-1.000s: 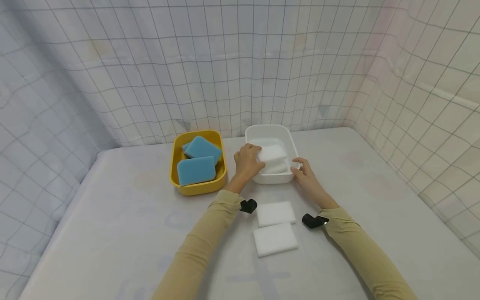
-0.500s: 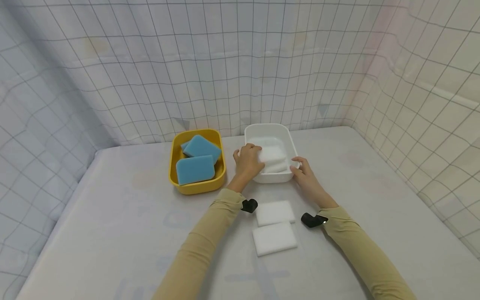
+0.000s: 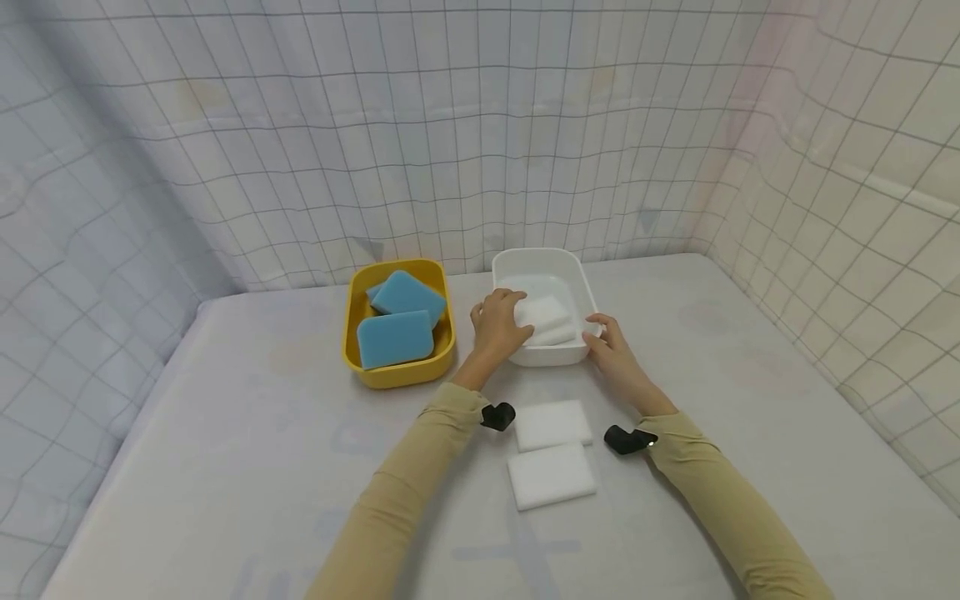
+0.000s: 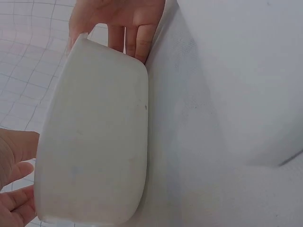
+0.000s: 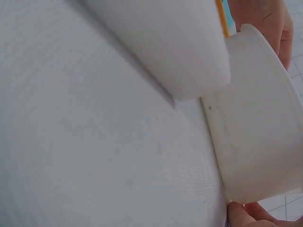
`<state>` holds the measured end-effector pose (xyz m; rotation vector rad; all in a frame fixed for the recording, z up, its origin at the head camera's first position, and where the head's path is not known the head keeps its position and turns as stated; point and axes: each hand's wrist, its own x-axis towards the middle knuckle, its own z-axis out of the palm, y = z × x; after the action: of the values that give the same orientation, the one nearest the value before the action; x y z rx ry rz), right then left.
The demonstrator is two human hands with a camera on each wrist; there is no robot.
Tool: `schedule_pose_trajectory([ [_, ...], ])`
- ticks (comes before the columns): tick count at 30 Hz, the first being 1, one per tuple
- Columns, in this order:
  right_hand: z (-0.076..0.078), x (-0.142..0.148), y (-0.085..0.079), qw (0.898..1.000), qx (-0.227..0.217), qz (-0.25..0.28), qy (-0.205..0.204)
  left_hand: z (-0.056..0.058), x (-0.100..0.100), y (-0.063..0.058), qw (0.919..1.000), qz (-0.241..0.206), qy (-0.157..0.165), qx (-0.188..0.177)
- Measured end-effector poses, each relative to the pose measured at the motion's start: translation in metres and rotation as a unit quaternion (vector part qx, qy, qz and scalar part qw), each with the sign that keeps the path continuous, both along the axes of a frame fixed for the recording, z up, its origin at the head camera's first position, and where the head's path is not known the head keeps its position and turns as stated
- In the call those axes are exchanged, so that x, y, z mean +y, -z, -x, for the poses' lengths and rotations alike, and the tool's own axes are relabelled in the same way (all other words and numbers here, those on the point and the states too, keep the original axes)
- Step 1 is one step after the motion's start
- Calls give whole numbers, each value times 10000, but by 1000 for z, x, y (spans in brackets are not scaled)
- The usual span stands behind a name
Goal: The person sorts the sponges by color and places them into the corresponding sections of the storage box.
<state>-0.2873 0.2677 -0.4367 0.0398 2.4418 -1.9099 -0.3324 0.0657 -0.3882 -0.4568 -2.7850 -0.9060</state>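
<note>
A white plastic tub (image 3: 551, 357) stands at the back of the table, with white sponges (image 3: 551, 336) inside. My left hand (image 3: 497, 325) reaches over its left side, thumb and fingers around the left end of the upper white sponge (image 3: 546, 312). My right hand (image 3: 617, 354) grips the tub's front right corner by the rim. In the left wrist view the tub's front wall (image 4: 94, 127) hides the sponges; thumb and fingers of my left hand (image 4: 16, 203) show above the rim. My right hand (image 4: 123, 21) holds the far end there.
A yellow tub (image 3: 397, 379) with several blue sponges (image 3: 395, 339) stands to the left. Two white sponges (image 3: 551, 475) lie in front of the white tub between my forearms; one shows close in the right wrist view (image 5: 165, 47). Grid-patterned curtains (image 3: 480, 142) surround the table.
The upper white sponge in the tub has turned and now sits at a slant in my left hand. My right hand has kept its place on the rim.
</note>
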Motion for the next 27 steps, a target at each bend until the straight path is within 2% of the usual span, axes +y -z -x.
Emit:
schedule_pose_trajectory([
  [10, -1, 2, 4, 9999, 10, -138, -1, -12, -11, -6, 9965, -747, 305, 196],
  [16, 1, 3, 4, 10000, 27, -79, -1, -25, -22, -10, 9917, -1066, 609, 384],
  [27, 0, 2, -1, 9995, 86, -309, -72, -42, -43, -5, 9857, -1462, 771, 337],
])
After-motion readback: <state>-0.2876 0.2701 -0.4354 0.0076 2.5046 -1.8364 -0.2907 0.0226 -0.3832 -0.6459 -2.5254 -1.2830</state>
